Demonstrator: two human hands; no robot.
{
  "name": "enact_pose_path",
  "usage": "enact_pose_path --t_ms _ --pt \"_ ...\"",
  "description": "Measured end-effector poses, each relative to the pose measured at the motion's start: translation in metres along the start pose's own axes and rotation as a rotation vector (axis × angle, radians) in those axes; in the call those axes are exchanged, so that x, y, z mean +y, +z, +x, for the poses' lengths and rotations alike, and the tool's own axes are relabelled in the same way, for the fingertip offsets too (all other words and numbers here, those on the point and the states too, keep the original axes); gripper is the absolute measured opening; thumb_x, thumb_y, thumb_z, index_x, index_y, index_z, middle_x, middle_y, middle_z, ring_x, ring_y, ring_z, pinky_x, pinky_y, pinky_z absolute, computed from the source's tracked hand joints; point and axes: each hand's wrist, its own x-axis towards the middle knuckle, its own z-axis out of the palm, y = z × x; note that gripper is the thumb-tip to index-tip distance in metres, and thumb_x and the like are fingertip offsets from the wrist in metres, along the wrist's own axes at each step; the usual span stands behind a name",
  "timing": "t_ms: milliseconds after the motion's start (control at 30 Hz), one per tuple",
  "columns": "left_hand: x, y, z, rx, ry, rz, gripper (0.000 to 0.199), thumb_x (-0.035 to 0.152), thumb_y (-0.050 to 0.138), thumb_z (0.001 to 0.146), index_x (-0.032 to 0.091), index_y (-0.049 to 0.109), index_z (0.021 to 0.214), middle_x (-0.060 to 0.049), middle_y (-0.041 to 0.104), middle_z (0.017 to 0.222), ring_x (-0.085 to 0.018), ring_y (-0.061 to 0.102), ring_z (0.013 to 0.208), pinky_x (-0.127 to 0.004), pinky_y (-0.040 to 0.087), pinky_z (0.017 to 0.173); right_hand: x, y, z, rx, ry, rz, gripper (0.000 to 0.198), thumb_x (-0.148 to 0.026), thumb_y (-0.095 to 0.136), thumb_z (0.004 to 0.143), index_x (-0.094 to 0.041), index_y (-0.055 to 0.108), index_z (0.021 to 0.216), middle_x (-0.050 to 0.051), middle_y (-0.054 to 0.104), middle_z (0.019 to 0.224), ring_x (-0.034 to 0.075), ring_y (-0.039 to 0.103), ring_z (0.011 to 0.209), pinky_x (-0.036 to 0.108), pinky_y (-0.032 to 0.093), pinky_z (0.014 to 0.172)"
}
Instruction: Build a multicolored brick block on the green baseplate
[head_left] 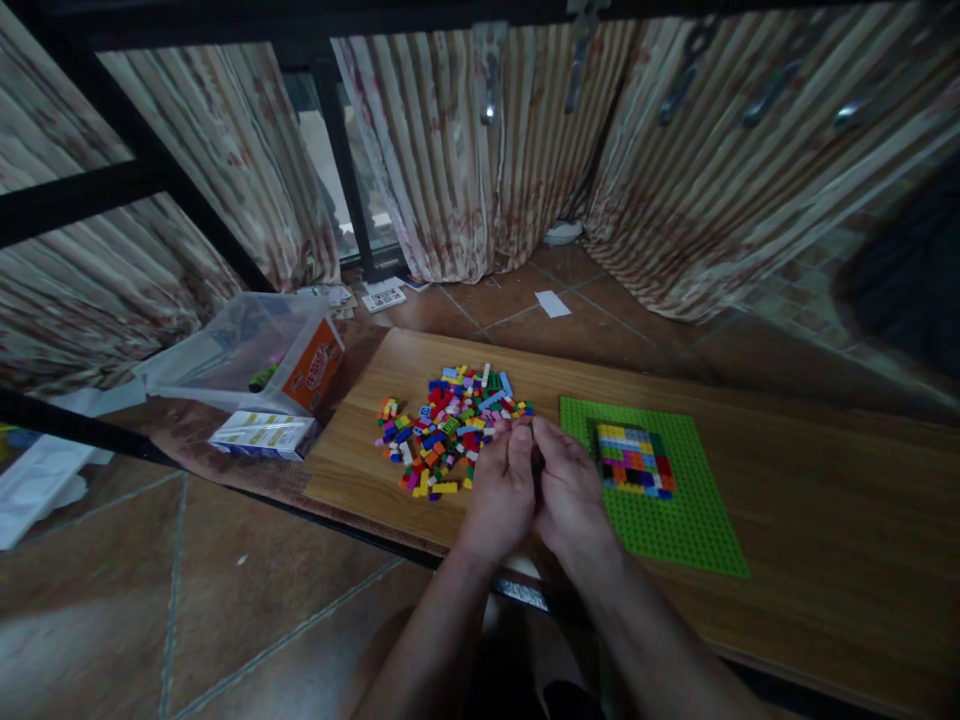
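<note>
The left hand and the right hand met over the bench, between the loose bricks and the green baseplate. Their grip was drawn in, fingers curled and fingertips close together, but whether it was clamped on a brick could not be told, since the hands hid whatever lay between them. The loose bricks sat heaped just beyond and beside the left hand, while the brick patch stood on the baseplate, beside the right hand. Each brick looked to be hard, light plastic, stiff enough to take a firm pinch and unlikely to break, though its smooth walls might have slipped under a careless fingertip. The best hold seemed to be across two opposite side walls, leaving studs and underside free; a longer piece, such as the yellow brick at the heap's near edge, probably suited a pinch near its middle. The baseplate appeared thin and broad, perhaps a little bendy, so its bare margin seemed the place to steady it.
</note>
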Motion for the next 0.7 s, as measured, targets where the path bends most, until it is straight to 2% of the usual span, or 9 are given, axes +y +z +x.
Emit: enact_pose_path --t_ms 100,200,267,333,467,567,700 --pt "0.002 0.000 0.001 -0.018 -0.025 -0.034 0.035 0.044 0.049 0.092 0.017 0.066 0.079 -0.004 0.066 0.079 -0.016 0.060 0.079 -0.026 0.047 0.078 -0.008 0.001 0.001 0.014 0.100 0.133 0.024 -0.042 0.079 0.065 -0.020 0.071 0.072 0.000 0.071 0.068 0.015 0.063 0.063 0.028 0.052 0.064" --pt "0.004 0.000 0.000 -0.064 -0.157 -0.126 0.040 0.052 0.053 0.087 0.016 0.060 0.073 0.001 0.057 0.064 -0.011 0.051 0.060 -0.022 0.042 0.057 -0.015 -0.001 0.002 0.019 0.160 0.209 0.023 -0.037 0.084 0.060 -0.019 0.071 0.068 -0.002 0.068 0.062 0.011 0.058 0.056 0.023 0.049 0.057" --pt "0.005 0.001 0.000 -0.096 -0.269 -0.205 0.046 0.059 0.054 0.084 0.017 0.052 0.066 0.005 0.047 0.054 -0.007 0.040 0.047 -0.019 0.031 0.045 -0.017 -0.003 0.003 0.026 0.194 0.239 0.022 -0.035 0.084 0.061 -0.018 0.071 0.066 -0.003 0.065 0.057 0.009 0.055 0.052 0.021 0.047 0.054" --pt "0.007 0.001 -0.001 -0.111 -0.359 -0.276 0.050 0.065 0.055 0.080 0.018 0.045 0.064 0.007 0.040 0.049 -0.005 0.031 0.040 -0.018 0.023 0.040 -0.018 -0.004 0.003 0.026 0.238 0.268 0.021 -0.035 0.082 0.064 -0.018 0.071 0.066 -0.004 0.062 0.054 0.008 0.052 0.048 0.020 0.046 0.051" --pt "0.009 0.001 -0.001 -0.091 -0.419 -0.325 0.053 0.069 0.058 0.076 0.019 0.043 0.064 0.008 0.039 0.048 -0.004 0.029 0.037 -0.018 0.020 0.037 -0.016 -0.006 0.003 -0.015 0.344 0.317 0.026 -0.043 0.076 0.072 -0.018 0.072 0.075 -0.004 0.061 0.054 0.008 0.050 0.046 0.020 0.043 0.046" --pt "0.008 0.000 -0.001 -0.087 -0.406 -0.308 0.054 0.068 0.058 0.076 0.018 0.043 0.063 0.007 0.038 0.047 -0.004 0.029 0.037 -0.018 0.020 0.037 -0.013 -0.004 0.002 -0.063 0.302 0.286 0.026 -0.044 0.076 0.071 -0.019 0.069 0.074 -0.004 0.063 0.058 0.009 0.054 0.050 0.021 0.045 0.050" --pt "0.005 -0.002 -0.001 -0.072 -0.358 -0.283 0.049 0.063 0.061 0.077 0.018 0.046 0.063 0.007 0.037 0.048 -0.004 0.030 0.040 -0.018 0.023 0.039 -0.009 -0.001 0.001 -0.069 0.188 0.237 0.021 -0.034 0.080 0.066 -0.019 0.066 0.066 -0.005 0.061 0.057 0.008 0.051 0.048 0.020 0.044 0.047"
